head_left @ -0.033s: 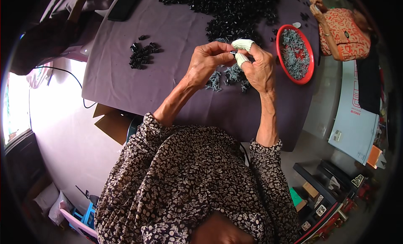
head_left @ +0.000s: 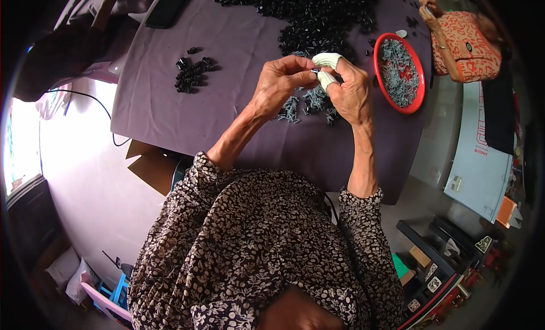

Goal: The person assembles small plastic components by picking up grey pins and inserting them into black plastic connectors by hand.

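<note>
Hands join a small black plastic part [head_left: 313, 71] over the purple-clothed table [head_left: 170, 103].
Left hand [head_left: 278, 86] and cloth-wrapped right hand [head_left: 347, 88] both pinch it; seating it seemingly needs a firm, aligned push.

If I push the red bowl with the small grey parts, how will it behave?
The red bowl looks shallow and wide, so it would probably slide on the purple tablecloth rather than tip. Its grey parts lie loose and heaped, so they may shift or spill.

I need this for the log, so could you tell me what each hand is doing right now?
Left hand: closed, pinching a small black part.
Right hand: closed, its white-wrapped fingertips on the same part.
</note>
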Motion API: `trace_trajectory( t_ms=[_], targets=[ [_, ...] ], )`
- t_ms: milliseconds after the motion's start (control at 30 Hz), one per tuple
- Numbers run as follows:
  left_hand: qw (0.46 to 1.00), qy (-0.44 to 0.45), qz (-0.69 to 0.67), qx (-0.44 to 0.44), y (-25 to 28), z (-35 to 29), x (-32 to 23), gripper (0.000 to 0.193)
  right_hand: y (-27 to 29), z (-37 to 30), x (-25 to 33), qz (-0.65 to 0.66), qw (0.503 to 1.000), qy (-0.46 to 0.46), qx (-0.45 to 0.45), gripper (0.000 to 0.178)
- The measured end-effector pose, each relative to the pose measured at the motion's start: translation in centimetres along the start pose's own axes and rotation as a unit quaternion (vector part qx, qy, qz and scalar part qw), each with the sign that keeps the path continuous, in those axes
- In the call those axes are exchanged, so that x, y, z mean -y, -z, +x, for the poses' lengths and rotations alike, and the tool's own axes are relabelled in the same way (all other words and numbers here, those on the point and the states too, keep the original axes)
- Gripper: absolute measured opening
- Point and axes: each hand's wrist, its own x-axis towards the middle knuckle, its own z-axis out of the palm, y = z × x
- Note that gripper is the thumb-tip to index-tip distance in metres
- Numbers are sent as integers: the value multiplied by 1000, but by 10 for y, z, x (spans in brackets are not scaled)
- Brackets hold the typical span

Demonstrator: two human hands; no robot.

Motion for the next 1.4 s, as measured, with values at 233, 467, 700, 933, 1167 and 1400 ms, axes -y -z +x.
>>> trace_trajectory(
  t_ms=[233,467,700,933,1167,1400],
  targets=[
    [994,-28,100,-18,13,2,-6,15,12,3,-4,98,995,-33,14,25],
    [835,-215,499,-87,47,9,7,16,7,-6,-20,171,981,-87,9,21],
    [852,-166,495,-35,21,-18,-2,19,-9,-24,-13,99,993,-52,27,23],
    [981,124,126,86,13,-35,11,23,-10,-53,-6,11,998,23,63,24],
    [987,122,73,68,6,-35,8,23,-10,-61,-9,100,994,-38,8,16],
    [792,-250,554,-58,34,11,12,15,-9,-60,-20,239,963,-117,-39,12]
  ],
)
